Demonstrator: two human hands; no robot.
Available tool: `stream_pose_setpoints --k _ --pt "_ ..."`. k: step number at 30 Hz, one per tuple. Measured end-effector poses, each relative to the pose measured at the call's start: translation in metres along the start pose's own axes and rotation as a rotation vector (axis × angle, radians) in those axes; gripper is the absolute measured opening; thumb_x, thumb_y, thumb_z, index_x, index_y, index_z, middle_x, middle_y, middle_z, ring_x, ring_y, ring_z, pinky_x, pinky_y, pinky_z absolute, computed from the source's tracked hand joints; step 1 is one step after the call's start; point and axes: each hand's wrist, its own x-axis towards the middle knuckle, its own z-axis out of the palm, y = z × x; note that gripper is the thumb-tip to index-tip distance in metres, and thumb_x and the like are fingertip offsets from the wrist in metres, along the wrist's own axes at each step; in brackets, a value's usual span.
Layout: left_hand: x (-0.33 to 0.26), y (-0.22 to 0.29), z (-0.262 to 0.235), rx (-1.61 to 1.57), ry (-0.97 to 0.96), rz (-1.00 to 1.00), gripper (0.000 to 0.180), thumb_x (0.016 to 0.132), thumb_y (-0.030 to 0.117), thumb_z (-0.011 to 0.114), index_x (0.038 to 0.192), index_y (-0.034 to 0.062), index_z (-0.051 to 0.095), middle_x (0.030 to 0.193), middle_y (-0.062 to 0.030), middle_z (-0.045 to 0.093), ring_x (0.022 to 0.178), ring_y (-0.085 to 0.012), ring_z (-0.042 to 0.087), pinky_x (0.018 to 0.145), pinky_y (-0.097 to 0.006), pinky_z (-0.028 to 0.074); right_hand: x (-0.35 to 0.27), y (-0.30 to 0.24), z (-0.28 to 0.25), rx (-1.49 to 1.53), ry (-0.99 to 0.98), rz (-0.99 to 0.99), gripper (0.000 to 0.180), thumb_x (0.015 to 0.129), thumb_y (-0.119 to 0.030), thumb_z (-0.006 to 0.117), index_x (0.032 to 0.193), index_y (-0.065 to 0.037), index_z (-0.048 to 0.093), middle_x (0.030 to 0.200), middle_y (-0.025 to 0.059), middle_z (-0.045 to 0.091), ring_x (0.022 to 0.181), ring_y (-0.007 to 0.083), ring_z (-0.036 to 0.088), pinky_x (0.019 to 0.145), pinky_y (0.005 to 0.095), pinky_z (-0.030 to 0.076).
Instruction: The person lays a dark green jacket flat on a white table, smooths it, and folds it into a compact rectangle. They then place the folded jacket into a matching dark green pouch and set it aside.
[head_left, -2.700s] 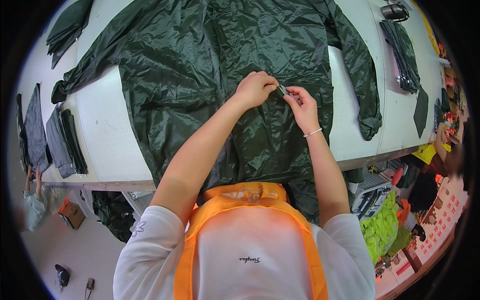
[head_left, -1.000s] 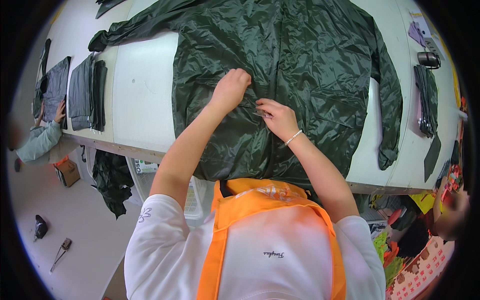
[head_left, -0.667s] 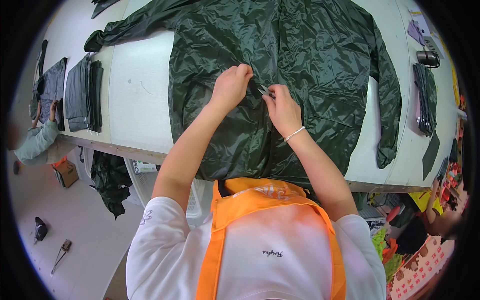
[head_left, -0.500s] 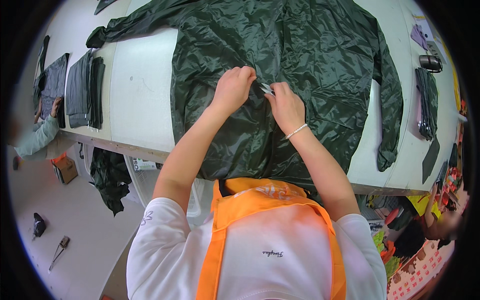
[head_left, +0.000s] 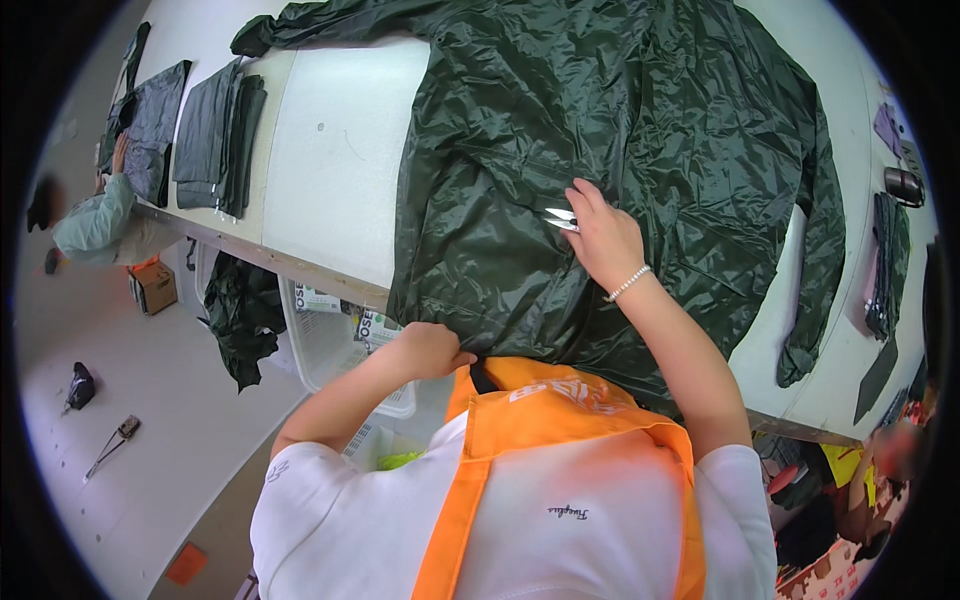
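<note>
A dark green, shiny jacket [head_left: 500, 130] lies spread and wrinkled over the white table. My right hand [head_left: 608, 242] is above its middle, closed around a small pair of thread snips [head_left: 562, 218]. The blades of the snips point left and stand apart. By the jacket's lower hem, next to the top of my orange apron [head_left: 560, 385], is my left hand [head_left: 428, 350]. Its fingers are curled closed, and what they hold, if anything, is hidden.
Folded dark garments [head_left: 212, 150] are stacked on the table at left, where another person's hand [head_left: 120, 152] rests on more cloth. At right are a dark cup [head_left: 903, 186] and a folded garment stack [head_left: 886, 265]. White baskets [head_left: 318, 345] stand below the table edge.
My left hand has left the jacket's middle and come down to its lower hem. The right hand keeps the snips, now apart from the left. The whole view has shifted.
</note>
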Motion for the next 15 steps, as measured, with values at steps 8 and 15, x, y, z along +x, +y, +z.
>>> stream_pose_setpoints --k 8,15 --pt "0.062 -0.03 -0.078 -0.045 1.031 0.157 0.043 0.079 0.014 0.066 0.12 0.0043 0.056 0.131 -0.0129 0.05 0.12 -0.0334 0.047 0.098 -0.041 0.039 0.071 0.059 -0.006 0.63 0.124 0.444 0.026 0.078 -0.02 0.066 0.066 0.001 0.057 0.056 0.0067 0.056 0.052 0.0165 0.05 0.054 0.0318 0.041" --pt "0.117 -0.076 -0.089 -0.099 1.081 0.053 0.103 0.062 0.033 0.082 0.143 0.0051 0.025 0.144 -0.0138 0.036 0.131 -0.035 0.034 0.106 -0.042 0.031 0.081 0.075 0.007 0.762 -0.015 0.68 0.029 0.076 -0.024 0.071 0.066 0.001 0.06 0.055 0.0003 0.05 0.053 0.0101 0.04 0.053 0.0288 0.035"
